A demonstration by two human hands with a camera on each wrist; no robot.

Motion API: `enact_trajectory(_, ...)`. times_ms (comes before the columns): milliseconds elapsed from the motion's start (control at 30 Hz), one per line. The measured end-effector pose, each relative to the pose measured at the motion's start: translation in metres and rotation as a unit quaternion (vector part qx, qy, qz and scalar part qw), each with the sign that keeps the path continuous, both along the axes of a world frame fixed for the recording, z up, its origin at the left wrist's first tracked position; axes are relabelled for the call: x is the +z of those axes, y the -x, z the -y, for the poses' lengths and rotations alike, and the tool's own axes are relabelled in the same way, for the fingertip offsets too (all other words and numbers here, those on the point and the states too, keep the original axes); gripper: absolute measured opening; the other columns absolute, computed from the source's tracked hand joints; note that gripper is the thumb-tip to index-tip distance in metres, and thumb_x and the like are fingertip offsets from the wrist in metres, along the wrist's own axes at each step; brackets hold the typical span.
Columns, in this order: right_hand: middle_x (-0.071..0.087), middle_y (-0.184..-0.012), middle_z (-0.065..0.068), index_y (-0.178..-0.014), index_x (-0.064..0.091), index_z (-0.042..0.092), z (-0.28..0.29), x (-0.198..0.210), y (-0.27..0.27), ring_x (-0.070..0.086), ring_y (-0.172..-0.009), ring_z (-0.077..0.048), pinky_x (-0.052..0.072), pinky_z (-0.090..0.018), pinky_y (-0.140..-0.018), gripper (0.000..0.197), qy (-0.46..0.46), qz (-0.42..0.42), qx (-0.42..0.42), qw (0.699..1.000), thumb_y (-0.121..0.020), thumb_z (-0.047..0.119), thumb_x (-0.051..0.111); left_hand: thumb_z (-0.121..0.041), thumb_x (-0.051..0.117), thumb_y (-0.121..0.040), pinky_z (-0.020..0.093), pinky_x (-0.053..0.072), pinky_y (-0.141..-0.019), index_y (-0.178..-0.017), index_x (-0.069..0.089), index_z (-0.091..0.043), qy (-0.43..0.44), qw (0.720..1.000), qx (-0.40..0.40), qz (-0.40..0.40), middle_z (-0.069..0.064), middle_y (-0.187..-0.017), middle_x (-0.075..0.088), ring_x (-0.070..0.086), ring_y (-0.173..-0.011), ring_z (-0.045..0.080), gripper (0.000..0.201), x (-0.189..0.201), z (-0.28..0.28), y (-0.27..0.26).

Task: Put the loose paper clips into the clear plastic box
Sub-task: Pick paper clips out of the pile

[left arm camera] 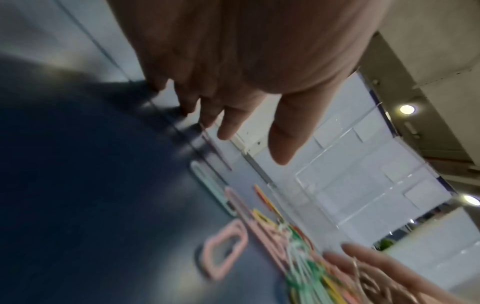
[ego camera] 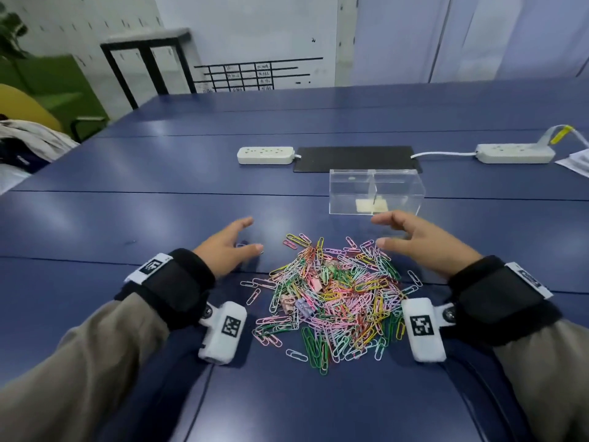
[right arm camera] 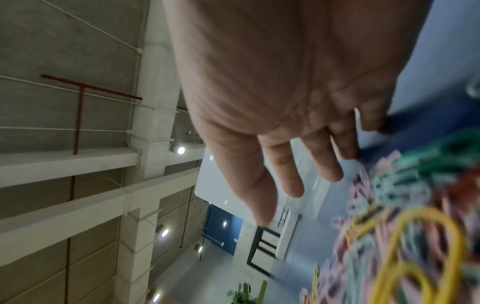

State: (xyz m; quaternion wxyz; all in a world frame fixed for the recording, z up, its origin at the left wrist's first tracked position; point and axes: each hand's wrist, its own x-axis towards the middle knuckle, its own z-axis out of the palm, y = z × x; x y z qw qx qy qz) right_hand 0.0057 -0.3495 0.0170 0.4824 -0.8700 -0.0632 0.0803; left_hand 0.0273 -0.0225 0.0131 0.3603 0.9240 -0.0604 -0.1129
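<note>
A heap of coloured paper clips (ego camera: 331, 298) lies on the blue table (ego camera: 159, 218) in front of me, with a few small binder clips mixed in. The clear plastic box (ego camera: 376, 191), split by a divider, stands just beyond the heap and holds no clips. My left hand (ego camera: 232, 247) rests on its edge at the heap's left, fingers straight, holding nothing. My right hand (ego camera: 414, 240) stands the same way at the heap's right, close to the box. The wrist views show the left hand (left arm camera: 241, 115) and right hand (right arm camera: 293, 164) with spread fingers above blurred paper clips (left arm camera: 259, 236) (right arm camera: 405, 226).
A black mat (ego camera: 357, 157) lies behind the box. A white power strip (ego camera: 265, 155) sits at its left, another power strip (ego camera: 514, 153) with a cable at the far right. Papers (ego camera: 573, 162) lie at the right edge. Chairs and a jacket (ego camera: 28, 145) stand off to the left.
</note>
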Motion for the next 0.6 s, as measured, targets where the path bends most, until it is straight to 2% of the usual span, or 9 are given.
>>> enact_trajectory(100, 0.048, -0.133, 0.009, -0.131, 0.043, 0.034, -0.013, -0.005, -0.001, 0.043, -0.123, -0.007, 0.031, -0.025, -0.103, 0.048, 0.075, -0.046, 0.085, 0.993, -0.086, 0.030, 0.060, -0.034, 0.049, -0.091, 0.035, 0.001, -0.118, -0.146, 0.015, -0.018, -0.124, 0.986, -0.045, -0.102, 0.005, -0.157, 0.003, -0.004, -0.145, 0.019, 0.067, -0.008, -0.001, -0.001)
enact_trajectory(167, 0.046, -0.139, 0.008, -0.134, 0.039, 0.035, -0.025, -0.006, -0.001, 0.042, -0.127, -0.006, 0.031, -0.027, -0.107, 0.049, 0.072, -0.054, 0.145, 0.985, -0.088, 0.029, 0.057, -0.034, 0.047, -0.092, 0.035, -0.004, -0.118, -0.146, 0.012, -0.019, -0.114, 0.982, -0.108, -0.107, 0.004, -0.157, -0.002, -0.009, -0.143, 0.012, 0.066, -0.008, 0.010, 0.001)
enact_trajectory(267, 0.048, -0.139, 0.006, -0.128, 0.043, 0.038, -0.037, -0.005, 0.002, 0.043, -0.128, -0.002, 0.033, -0.027, -0.107, 0.045, -0.037, -0.077, 0.179, 0.980, -0.088, 0.024, 0.057, -0.028, 0.047, -0.093, 0.020, 0.003, -0.112, -0.146, 0.013, -0.019, -0.003, 0.979, -0.173, -0.108, -0.001, -0.157, 0.007, 0.004, -0.135, -0.002, 0.064, -0.005, 0.036, 0.009)
enact_trajectory(333, 0.053, -0.135, 0.005, -0.123, 0.048, 0.039, -0.034, 0.001, 0.006, 0.047, -0.125, -0.002, 0.038, -0.026, -0.104, 0.042, -0.090, -0.041, 0.137, 0.986, -0.086, 0.021, 0.058, -0.029, 0.051, -0.090, 0.023, 0.010, -0.114, -0.146, 0.015, -0.020, 0.078, 0.976, -0.176, -0.105, -0.003, -0.155, 0.015, 0.013, -0.137, 0.001, 0.067, -0.004, 0.051, 0.015)
enact_trajectory(400, 0.060, -0.122, 0.001, -0.118, 0.052, 0.030, -0.023, 0.012, 0.012, 0.056, -0.113, -0.006, 0.044, -0.024, -0.096, 0.036, -0.126, -0.002, 0.087, 0.988, -0.089, 0.009, 0.054, -0.035, 0.053, -0.080, 0.025, 0.016, -0.116, -0.144, 0.019, -0.022, 0.135, 0.972, -0.169, -0.095, -0.007, -0.153, 0.020, 0.016, -0.139, 0.003, 0.074, -0.003, 0.052, 0.021)
enact_trajectory(467, 0.067, -0.101, -0.002, -0.109, 0.057, 0.020, -0.009, 0.024, 0.023, 0.062, -0.091, -0.011, 0.051, -0.028, -0.079, 0.025, -0.175, -0.001, 0.068, 0.982, -0.087, 0.007, 0.052, -0.032, 0.055, -0.076, 0.018, 0.026, -0.111, -0.138, 0.032, -0.024, 0.176, 0.968, -0.159, -0.078, -0.007, -0.146, 0.034, 0.028, -0.136, 0.003, 0.066, -0.002, 0.040, 0.028)
enact_trajectory(500, 0.067, -0.093, -0.004, -0.104, 0.058, 0.015, -0.001, 0.028, 0.029, 0.063, -0.083, -0.015, 0.052, -0.031, -0.070, 0.020, -0.205, -0.027, 0.081, 0.975, -0.085, 0.014, 0.057, -0.029, 0.056, -0.075, 0.012, 0.035, -0.102, -0.129, 0.042, -0.024, 0.194, 0.967, -0.147, -0.070, -0.007, -0.137, 0.045, 0.040, -0.128, 0.003, 0.057, 0.001, 0.032, 0.032)
enact_trajectory(567, 0.067, -0.089, -0.013, -0.101, 0.059, 0.008, 0.007, 0.031, 0.040, 0.064, -0.074, -0.022, 0.052, -0.031, -0.059, 0.040, -0.239, -0.106, 0.134, 0.956, -0.073, 0.033, 0.071, -0.030, 0.062, -0.070, 0.010, 0.047, -0.080, -0.105, 0.056, -0.020, 0.235, 0.962, -0.119, -0.065, -0.007, -0.105, 0.062, 0.057, -0.096, 0.001, 0.037, 0.007, 0.014, 0.042)
enact_trajectory(600, 0.067, -0.091, -0.018, -0.102, 0.059, 0.006, 0.008, 0.029, 0.044, 0.065, -0.074, -0.025, 0.053, -0.031, -0.057, 0.047, -0.236, -0.147, 0.166, 0.946, -0.070, 0.037, 0.074, -0.035, 0.065, -0.066, 0.013, 0.049, -0.070, -0.094, 0.058, -0.017, 0.249, 0.959, -0.116, -0.067, -0.006, -0.090, 0.065, 0.060, -0.081, 0.002, 0.034, 0.010, 0.004, 0.047)
